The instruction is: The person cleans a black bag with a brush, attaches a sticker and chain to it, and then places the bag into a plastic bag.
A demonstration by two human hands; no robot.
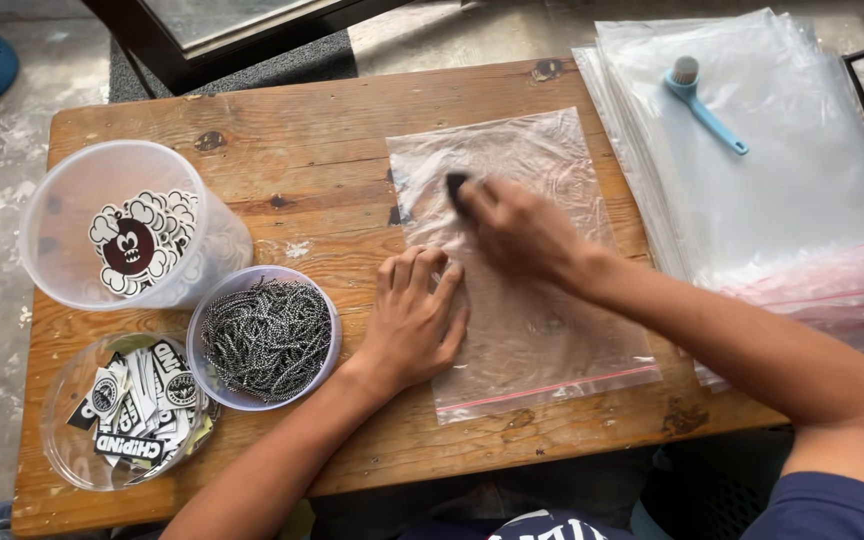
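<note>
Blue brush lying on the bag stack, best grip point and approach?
Take the blue brush by its thin handle, mid-length, coming straight down from above. It lies flat on the stack of clear bags, handle running down-right, bristle head up-left. Set the pinch across the handle; the slick plastic beneath may let it slide.

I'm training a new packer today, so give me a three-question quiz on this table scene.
1. True or false: the left hand lies flat on the clear zip bag.
2. Which container holds the black-and-white cords: A the tall tub, B the round bowl, C the shallow dish?
3. What lies on the bag stack?

Key: 1 true; 2 B; 3 a blue brush.
</note>
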